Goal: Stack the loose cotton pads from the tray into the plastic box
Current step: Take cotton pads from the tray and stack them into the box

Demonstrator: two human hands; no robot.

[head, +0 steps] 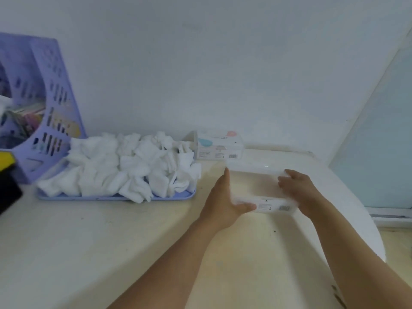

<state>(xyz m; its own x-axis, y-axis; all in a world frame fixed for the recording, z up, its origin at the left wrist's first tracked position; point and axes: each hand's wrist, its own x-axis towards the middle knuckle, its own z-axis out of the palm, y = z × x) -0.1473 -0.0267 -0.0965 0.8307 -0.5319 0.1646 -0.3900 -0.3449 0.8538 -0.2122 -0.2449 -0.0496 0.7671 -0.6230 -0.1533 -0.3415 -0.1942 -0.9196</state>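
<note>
Box (263, 188) of clear plastic, barcode label on front.

Single view only — head camera, worn by person, looking forward and down across counter (89, 253) toward pale wall (200, 63). Wide-angle lens: counter edge bows at right, wall lines curve. Close range — both forearms enter from bottom edge, left hand (225, 197) and right hand (301, 188) sit right of centre. Tray (111, 198) left of centre, purple rack (51, 103) cut by left edge, glass panel (383, 130) at right edge. No second view, so no shared part.
</note>
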